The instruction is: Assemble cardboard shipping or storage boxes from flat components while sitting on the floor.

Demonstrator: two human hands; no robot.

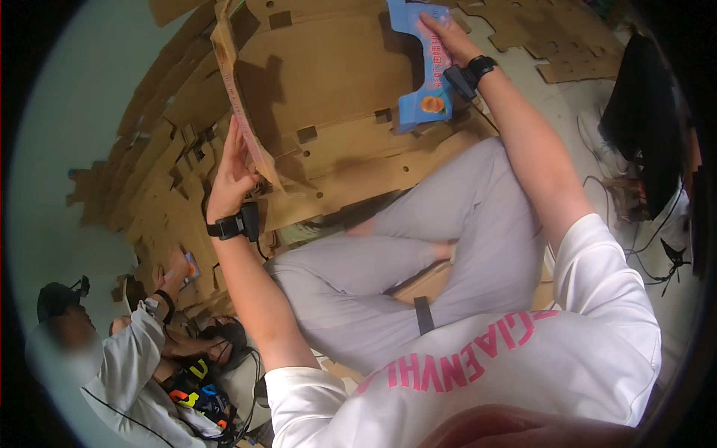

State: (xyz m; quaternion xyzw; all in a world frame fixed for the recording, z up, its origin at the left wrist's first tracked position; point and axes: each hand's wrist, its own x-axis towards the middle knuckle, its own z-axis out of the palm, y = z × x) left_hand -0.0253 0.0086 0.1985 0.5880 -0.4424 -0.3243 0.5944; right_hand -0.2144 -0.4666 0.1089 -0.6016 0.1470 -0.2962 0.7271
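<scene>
A large brown cardboard box blank (328, 82) lies in front of me with both side panels folded up. My left hand (233, 168) is against the outside of the left panel (240, 112), fingers stretched along it and thumb spread near its lower corner. That panel stands nearly upright, seen almost edge-on. On the right, my right hand (450, 39) lies against the printed face of the blue side panel (422, 75), with its fingers extended. This panel leans inward and bears an orange fruit picture near its lower end. Black straps with small devices circle both my wrists.
Stacked cardboard blanks (168, 127) lean along the left wall. More flat cardboard (549, 33) lies at the far right. A co-worker (134, 351) sits at lower left, a hand on a small printed piece. Cables (650, 261) and a dark cloth (646, 119) are on the right.
</scene>
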